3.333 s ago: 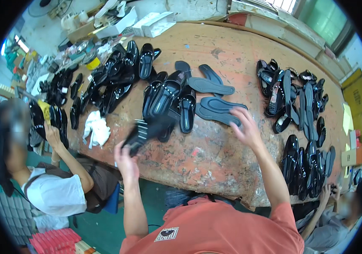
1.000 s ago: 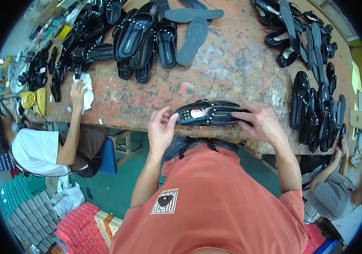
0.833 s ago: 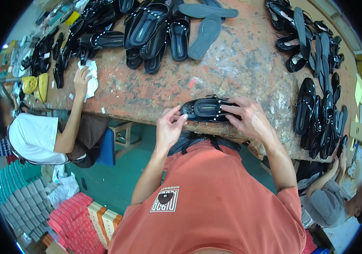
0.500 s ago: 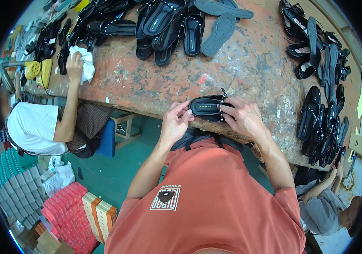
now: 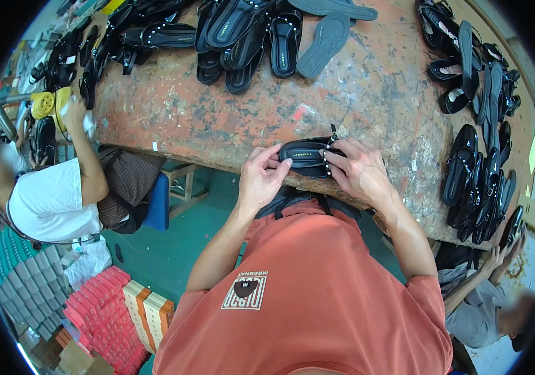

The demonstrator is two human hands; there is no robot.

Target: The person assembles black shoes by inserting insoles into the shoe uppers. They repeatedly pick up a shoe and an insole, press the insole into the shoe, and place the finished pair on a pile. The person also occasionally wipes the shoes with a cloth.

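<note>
At the near edge of the worn workbench (image 5: 367, 94), we grip a black studded sandal (image 5: 305, 156) with both hands, left hand (image 5: 262, 178) closed on its heel end, right hand (image 5: 358, 172) pinching the strap, apparently seating it, which calls for steady support.

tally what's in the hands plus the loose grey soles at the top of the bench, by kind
Black studded sandal, held by left hand and right hand: 1
Loose grey soles, lying on the workbench: 2
Total: 3
</note>
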